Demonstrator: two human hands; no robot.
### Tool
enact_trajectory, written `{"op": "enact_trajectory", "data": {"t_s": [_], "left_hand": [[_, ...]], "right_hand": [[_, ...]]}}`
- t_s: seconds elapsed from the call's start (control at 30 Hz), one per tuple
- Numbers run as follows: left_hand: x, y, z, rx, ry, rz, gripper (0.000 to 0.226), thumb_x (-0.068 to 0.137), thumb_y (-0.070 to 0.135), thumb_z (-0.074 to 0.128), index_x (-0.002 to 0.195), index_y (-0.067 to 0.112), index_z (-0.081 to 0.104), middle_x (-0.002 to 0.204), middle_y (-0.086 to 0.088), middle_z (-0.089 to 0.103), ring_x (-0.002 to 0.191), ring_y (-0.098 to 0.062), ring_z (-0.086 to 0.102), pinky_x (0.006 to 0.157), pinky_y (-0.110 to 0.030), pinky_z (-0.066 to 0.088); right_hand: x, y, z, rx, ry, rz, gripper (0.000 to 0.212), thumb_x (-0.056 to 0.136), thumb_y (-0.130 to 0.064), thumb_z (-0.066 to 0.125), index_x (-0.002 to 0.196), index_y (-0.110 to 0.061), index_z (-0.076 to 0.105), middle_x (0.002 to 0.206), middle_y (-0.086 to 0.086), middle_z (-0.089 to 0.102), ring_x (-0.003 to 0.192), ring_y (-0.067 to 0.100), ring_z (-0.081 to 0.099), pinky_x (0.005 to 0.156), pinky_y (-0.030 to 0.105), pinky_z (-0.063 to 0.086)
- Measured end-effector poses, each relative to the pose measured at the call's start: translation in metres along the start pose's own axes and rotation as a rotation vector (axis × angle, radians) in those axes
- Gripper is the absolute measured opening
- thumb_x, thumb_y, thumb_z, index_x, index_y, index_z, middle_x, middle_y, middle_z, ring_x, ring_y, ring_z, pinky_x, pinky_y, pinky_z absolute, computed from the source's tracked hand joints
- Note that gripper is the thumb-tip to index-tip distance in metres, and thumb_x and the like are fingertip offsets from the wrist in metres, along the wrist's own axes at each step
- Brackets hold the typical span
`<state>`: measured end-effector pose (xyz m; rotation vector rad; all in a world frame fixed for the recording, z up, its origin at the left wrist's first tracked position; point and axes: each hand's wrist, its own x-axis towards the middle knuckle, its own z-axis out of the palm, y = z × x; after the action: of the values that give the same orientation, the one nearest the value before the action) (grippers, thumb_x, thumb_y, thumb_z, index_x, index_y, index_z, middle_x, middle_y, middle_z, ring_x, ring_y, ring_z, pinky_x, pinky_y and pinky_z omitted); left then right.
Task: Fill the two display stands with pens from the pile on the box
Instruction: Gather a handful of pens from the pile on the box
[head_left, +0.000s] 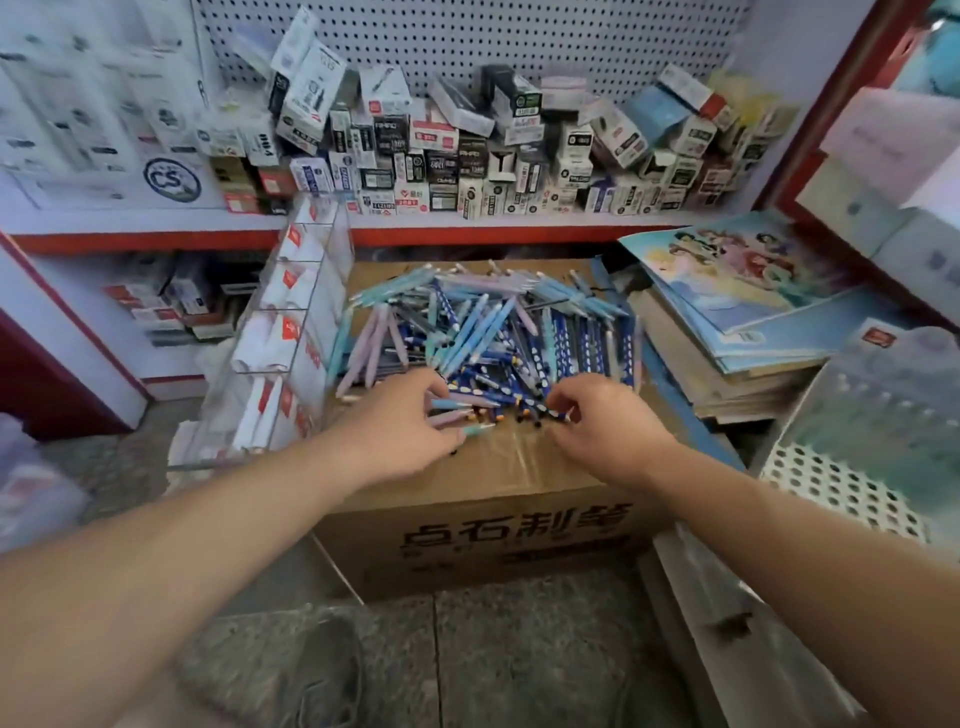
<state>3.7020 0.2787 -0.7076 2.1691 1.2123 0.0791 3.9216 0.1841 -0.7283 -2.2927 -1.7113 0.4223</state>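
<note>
Plastic pens (483, 332), blue, teal and lilac, heaped on the box (467, 525); light, stiff, slick barrels, likely to roll and tangle, so best taken a few at a time, mid-barrel; left hand (400, 426) curls over the pile's near edge, fingers pinching pale pens; right hand (602, 431) close beside it, fingertips nipping a dark-blue one; both forearms reach in low; clear stand (291, 332) sits just left of the box.
</note>
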Motion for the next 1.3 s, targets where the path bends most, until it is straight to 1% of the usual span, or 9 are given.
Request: {"op": "enact_trajectory", "data": {"t_s": [0.2,0.33,0.47,0.63,0.7,0.87,1.07,1.17,1.3], "left_hand": [[0.007,-0.015,0.003,0.024,0.048,0.019,0.047,0.089,0.033,0.075,0.131,0.027,0.056,0.116,0.007,0.059,0.102,-0.01,0.06,0.091,-0.033,0.054],[0.013,-0.019,0.005,0.039,0.066,0.033,0.047,0.088,0.032,0.076,0.131,0.028,0.057,0.121,0.006,0.059,0.106,-0.011,0.058,0.091,-0.029,0.051],[0.015,-0.021,0.006,0.017,0.071,0.045,0.045,0.088,0.032,0.076,0.129,0.029,0.057,0.121,0.006,0.056,0.106,-0.011,0.058,0.095,-0.034,0.052],[0.018,-0.026,0.006,0.003,0.07,0.051,0.042,0.088,0.033,0.075,0.126,0.03,0.058,0.12,0.006,0.055,0.103,-0.01,0.059,0.094,-0.036,0.054],[0.02,-0.027,0.006,0.0,0.07,0.052,0.041,0.088,0.034,0.075,0.125,0.029,0.058,0.121,0.006,0.056,0.106,-0.011,0.058,0.096,-0.036,0.053],[0.023,-0.028,0.006,-0.01,0.066,0.056,0.037,0.09,0.032,0.075,0.124,0.028,0.059,0.119,0.007,0.058,0.108,-0.011,0.057,0.097,-0.034,0.052],[0.022,-0.029,0.006,-0.008,0.067,0.058,0.037,0.091,0.032,0.073,0.125,0.027,0.059,0.12,0.006,0.057,0.109,-0.012,0.057,0.098,-0.037,0.053],[0.022,-0.029,0.006,0.007,0.067,0.058,0.037,0.091,0.033,0.073,0.125,0.027,0.059,0.119,0.006,0.057,0.108,-0.013,0.057,0.098,-0.037,0.053],[0.023,-0.029,0.006,0.014,0.06,0.055,0.036,0.091,0.033,0.073,0.123,0.028,0.059,0.118,0.006,0.057,0.107,-0.012,0.057,0.097,-0.037,0.053]], "right_hand": [[0.02,-0.005,0.015,0.0,0.061,-0.111,0.021,0.094,-0.03,0.07,0.114,-0.023,0.068,0.105,-0.007,0.057,0.094,0.012,0.056,0.086,0.031,0.051],[0.031,-0.01,0.021,-0.048,0.06,-0.116,0.02,0.095,-0.028,0.07,0.114,-0.024,0.067,0.108,-0.008,0.058,0.101,0.014,0.058,0.09,0.032,0.053],[0.038,-0.011,0.023,-0.087,0.063,-0.09,0.021,0.095,-0.025,0.068,0.116,-0.023,0.066,0.109,-0.004,0.06,0.1,0.018,0.061,0.088,0.033,0.053],[0.045,-0.01,0.019,-0.077,0.066,-0.009,0.022,0.097,-0.025,0.064,0.119,-0.02,0.065,0.114,0.001,0.054,0.091,0.02,0.061,0.081,0.035,0.054],[0.046,-0.008,0.019,-0.122,0.026,0.012,0.019,0.099,-0.025,0.062,0.116,-0.02,0.067,0.115,0.003,0.055,0.092,0.021,0.06,0.079,0.034,0.052],[0.043,-0.006,0.02,-0.133,0.041,0.032,0.007,0.098,-0.026,0.061,0.1,-0.021,0.067,0.104,-0.001,0.061,0.084,0.017,0.058,0.069,0.029,0.047],[0.04,-0.009,0.015,-0.138,0.034,-0.012,0.008,0.099,-0.02,0.054,0.096,-0.021,0.061,0.099,-0.001,0.061,0.084,0.018,0.06,0.065,0.031,0.049],[0.035,-0.009,0.018,-0.163,0.019,-0.044,0.003,0.098,-0.025,0.056,0.099,-0.022,0.057,0.097,-0.002,0.058,0.085,0.019,0.059,0.068,0.034,0.051],[0.036,-0.005,0.02,-0.089,-0.007,-0.014,0.013,0.095,-0.028,0.067,0.103,-0.023,0.058,0.091,-0.007,0.06,0.085,0.017,0.06,0.07,0.03,0.049]]}}
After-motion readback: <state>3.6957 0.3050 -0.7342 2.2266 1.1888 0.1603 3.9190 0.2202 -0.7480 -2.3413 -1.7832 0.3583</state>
